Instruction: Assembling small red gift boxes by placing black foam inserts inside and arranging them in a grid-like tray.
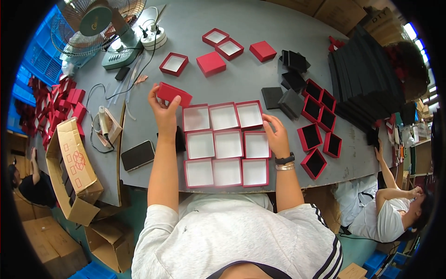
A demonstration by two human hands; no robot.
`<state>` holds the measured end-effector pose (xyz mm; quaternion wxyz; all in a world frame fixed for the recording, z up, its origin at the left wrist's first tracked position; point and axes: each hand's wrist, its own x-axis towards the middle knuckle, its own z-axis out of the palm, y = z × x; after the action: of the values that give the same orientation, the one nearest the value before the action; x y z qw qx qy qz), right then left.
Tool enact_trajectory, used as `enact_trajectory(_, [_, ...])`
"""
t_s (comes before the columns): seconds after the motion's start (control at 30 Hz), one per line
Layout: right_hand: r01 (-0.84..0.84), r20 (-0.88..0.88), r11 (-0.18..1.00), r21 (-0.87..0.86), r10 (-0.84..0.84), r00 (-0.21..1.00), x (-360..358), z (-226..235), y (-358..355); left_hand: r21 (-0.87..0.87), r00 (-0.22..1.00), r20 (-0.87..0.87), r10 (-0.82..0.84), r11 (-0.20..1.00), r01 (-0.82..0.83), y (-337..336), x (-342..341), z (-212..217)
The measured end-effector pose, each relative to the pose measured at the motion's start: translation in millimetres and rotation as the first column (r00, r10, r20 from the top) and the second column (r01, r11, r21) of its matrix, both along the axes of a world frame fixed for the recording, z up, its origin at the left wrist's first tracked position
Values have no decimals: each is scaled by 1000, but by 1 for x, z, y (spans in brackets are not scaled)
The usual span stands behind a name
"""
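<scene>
My left hand (165,106) grips a small red box (174,94) by its sides, just beyond the upper left corner of a block of open red boxes. These white-lined boxes (226,143) stand edge to edge in three rows of three in front of me. My right hand (277,135) rests with fingers apart against the right side of the block, beside its upper right box (249,114); it holds nothing. Farther back lie loose red boxes, some with white insides up (173,63), others with a plain red face up (211,63).
Red boxes with black inserts (313,163) and loose black foam pads (291,103) lie to the right, before a tall stack of black sheets (357,79). At left are a phone (138,156), a glue gun (103,120), a fan (95,21) and a cardboard box (76,160). Co-workers sit on both sides.
</scene>
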<state>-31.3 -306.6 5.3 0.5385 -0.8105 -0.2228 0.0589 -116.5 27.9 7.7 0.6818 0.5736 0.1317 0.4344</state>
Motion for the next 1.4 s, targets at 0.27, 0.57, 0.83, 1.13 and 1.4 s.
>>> enact_trajectory(0.27, [72,-368,803,591,189,911,19,-64,2,-500,966,175,-190,828,254,14,23,-49])
enact_trajectory(0.57, [-103,-213,947,304,173,962,12,-37,16,-537,945,157,-286,779,325,14,30,-57])
enact_trajectory(0.83, [164,-297,916,366,-52,953,8,-68,20,-502,922,48,-385,788,356,9,33,-44])
enact_trajectory(1.13, [173,-97,980,98,-163,982,8,-51,24,-518,937,-20,-349,805,289,5,33,-40])
enact_trajectory(1.4, [142,-168,979,143,-118,979,10,-42,16,-471,956,-21,-294,846,250,10,31,-39])
